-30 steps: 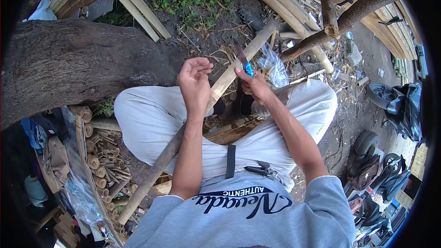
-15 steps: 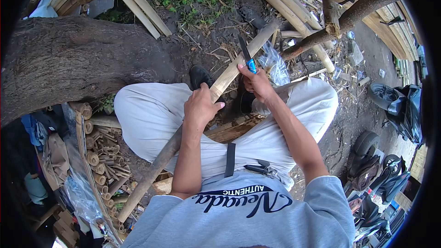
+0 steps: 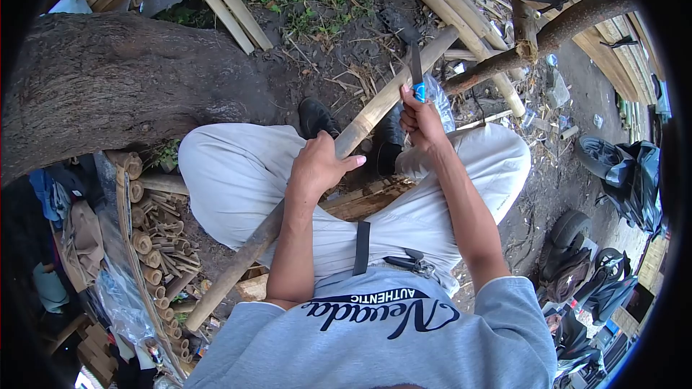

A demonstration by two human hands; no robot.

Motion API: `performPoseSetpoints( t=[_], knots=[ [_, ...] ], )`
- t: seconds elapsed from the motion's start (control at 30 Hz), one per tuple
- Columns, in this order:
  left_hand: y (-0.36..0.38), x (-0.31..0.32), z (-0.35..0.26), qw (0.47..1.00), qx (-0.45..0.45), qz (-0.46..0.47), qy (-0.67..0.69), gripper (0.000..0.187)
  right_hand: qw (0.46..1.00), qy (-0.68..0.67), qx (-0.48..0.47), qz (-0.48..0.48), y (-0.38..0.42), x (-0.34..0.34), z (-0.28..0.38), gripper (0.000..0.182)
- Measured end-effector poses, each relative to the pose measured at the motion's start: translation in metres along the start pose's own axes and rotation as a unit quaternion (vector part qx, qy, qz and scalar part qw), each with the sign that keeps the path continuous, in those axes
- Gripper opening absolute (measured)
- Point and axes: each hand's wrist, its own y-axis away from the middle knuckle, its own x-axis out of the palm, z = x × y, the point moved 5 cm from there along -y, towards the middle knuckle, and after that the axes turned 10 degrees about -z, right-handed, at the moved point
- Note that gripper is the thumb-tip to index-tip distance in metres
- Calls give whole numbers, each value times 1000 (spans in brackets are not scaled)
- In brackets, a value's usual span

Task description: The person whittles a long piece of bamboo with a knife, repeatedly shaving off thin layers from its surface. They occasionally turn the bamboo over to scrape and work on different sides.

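Holding a knife (image 3: 416, 66) in the right hand (image 3: 424, 121) near the far end of a pole (image 3: 375, 109).
The knife sits farther from the left hand (image 3: 317, 167) than a moment ago, leaving more pole between; that hand clasps the pole, slanting over the left thigh (image 3: 238, 162). A plastic bag (image 3: 442, 104) and a branch (image 3: 555, 32) crowd the right hand.

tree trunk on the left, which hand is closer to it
Left. The left hand, on the bamboo piece, is to the right of the tree trunk; the right hand, holding the knife, is farther right.
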Motion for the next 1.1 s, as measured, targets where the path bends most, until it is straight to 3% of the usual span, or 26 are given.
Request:
performPoseSetpoints(
  t=[0.1,0.2,0.27,0.3,0.37,0.4,0.47,0.5,0.57,0.67,0.73,0.9,0.97,1.1],
  knots=[
    [-6,2,2,999,-27,6,36,61,1000,-6,-2,0,-1,0,5,32],
    [0,2,-4,993,-63,79,60,51,1000,-4,5,-11,1,2,5,33],
    [3,-3,-11,998,23,-62,-23,45,999,33,-3,-37,-3,-3,4,26],
    [8,-1,-13,998,21,-59,-23,45,999,33,0,-39,-3,-4,4,26],
    [16,-11,-21,988,33,-140,-58,40,982,162,-43,-91,-1,-10,9,36],
    [18,-16,-24,988,32,-140,-59,40,982,162,-42,-91,2,-9,10,36],
    [17,-26,-30,990,7,-132,-54,33,942,241,-105,-207,8,-12,24,46],
    [16,-25,-28,989,7,-135,-55,33,941,232,-126,-214,10,-13,27,44],
    [16,-25,-31,968,112,-212,-71,32,937,244,-143,-204,9,-14,32,47],
    [14,-24,-37,968,117,-221,-37,33,932,258,-173,-187,19,-4,32,45],
    [13,-23,-41,964,117,-241,0,37,879,331,-318,-131,27,10,38,48],
    [10,-27,-48,942,115,-312,38,40,902,302,-309,8,51,32,19,46],
    [4,-26,-44,955,107,-278,13,44,843,405,-353,40,68,44,17,40],
    [-2,-26,-39,954,109,-278,22,47,781,468,-409,59,77,47,8,36]
  ],
)
